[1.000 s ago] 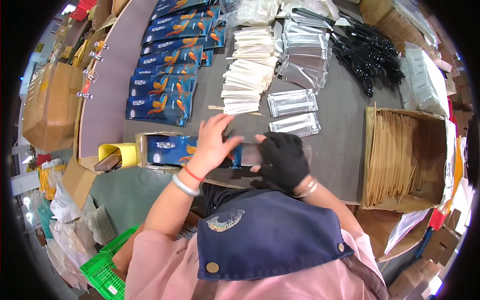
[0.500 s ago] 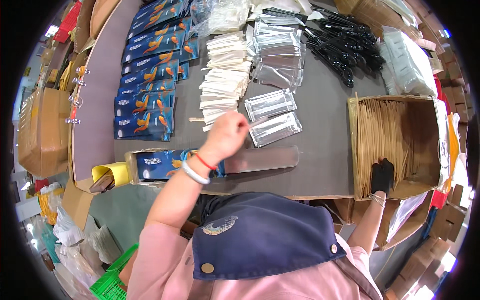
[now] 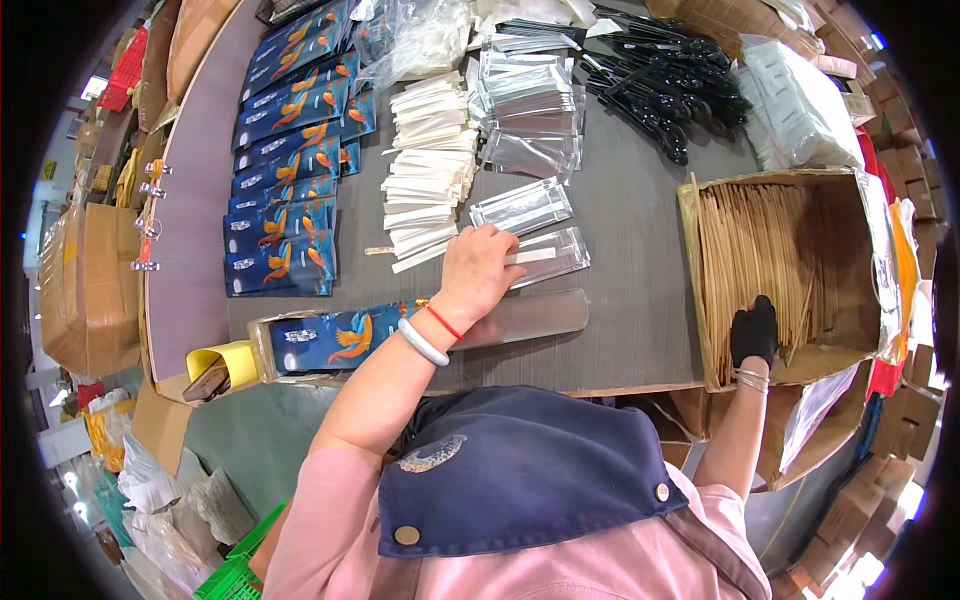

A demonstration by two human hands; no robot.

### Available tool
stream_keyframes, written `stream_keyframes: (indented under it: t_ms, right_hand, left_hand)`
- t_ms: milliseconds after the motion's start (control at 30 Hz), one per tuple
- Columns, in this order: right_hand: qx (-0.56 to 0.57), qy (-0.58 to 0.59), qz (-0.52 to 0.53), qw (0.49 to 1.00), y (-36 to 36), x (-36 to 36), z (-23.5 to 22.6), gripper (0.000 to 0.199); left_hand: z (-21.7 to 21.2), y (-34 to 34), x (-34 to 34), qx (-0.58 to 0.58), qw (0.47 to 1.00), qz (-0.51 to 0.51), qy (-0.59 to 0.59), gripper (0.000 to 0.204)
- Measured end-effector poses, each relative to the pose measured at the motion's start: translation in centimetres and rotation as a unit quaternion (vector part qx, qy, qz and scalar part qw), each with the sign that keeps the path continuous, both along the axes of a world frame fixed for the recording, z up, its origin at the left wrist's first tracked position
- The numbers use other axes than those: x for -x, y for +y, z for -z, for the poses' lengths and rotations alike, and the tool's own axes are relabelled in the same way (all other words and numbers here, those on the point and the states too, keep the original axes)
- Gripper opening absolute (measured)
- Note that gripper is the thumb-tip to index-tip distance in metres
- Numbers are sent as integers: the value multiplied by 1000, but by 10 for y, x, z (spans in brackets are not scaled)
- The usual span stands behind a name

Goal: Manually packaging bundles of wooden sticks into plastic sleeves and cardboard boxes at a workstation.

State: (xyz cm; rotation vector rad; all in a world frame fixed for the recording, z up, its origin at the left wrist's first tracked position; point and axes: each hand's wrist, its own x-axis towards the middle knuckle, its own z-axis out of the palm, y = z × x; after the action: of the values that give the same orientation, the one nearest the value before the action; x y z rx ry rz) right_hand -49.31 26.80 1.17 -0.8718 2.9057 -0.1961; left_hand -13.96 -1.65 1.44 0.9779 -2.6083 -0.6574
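My bare left hand [image 3: 482, 265], with a red string and a pale bangle at the wrist, reaches over the middle of the table. Its bent fingers, spread apart, rest on the left end of a clear flat packet [image 3: 557, 256]. A second clear packet [image 3: 522, 205] lies just beyond it. Beside the fingers runs a row of slim white paper strips [image 3: 425, 190]. My right hand [image 3: 755, 334], in a black glove, is inside a cardboard box [image 3: 695, 290] against long thin tan sticks [image 3: 755, 240]. Its fingers are curled together; what they hold is hidden.
Blue printed pouches [image 3: 282, 262] overlap at the left. A narrow open box with a blue pouch [image 3: 335, 340] and a translucent strip [image 3: 545, 314] lies near the front edge, by a yellow holder [image 3: 235, 362]. Black spoon-like utensils [image 3: 670, 90] and a white plastic-wrapped bundle [image 3: 800, 110] are at the back.
My left hand has moved right, and its closed fingers have spread onto the nearer clear packet. My right hand has shifted slightly among the sticks. The whole view has moved a little.
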Motion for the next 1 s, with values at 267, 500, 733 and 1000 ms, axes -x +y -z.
stream_keyframes:
  t_ms: [267,500,733,1000]
  right_hand:
    - [-38,-36,17,998,0,5,1,22]
    - [24,-27,7,999,8,-3,-11,31]
    - [-68,85,6,994,15,7,11,42]
    - [200,-155,-218,943,-53,-96,-50,24]
  left_hand:
    - [-35,-1,-2,-170,984,-13,49,26]
    - [-41,26,-59,-27,998,58,-29,29]
    - [-32,39,-75,42,998,47,-12,24]
    - [-58,35,-110,-21,999,11,-29,56]
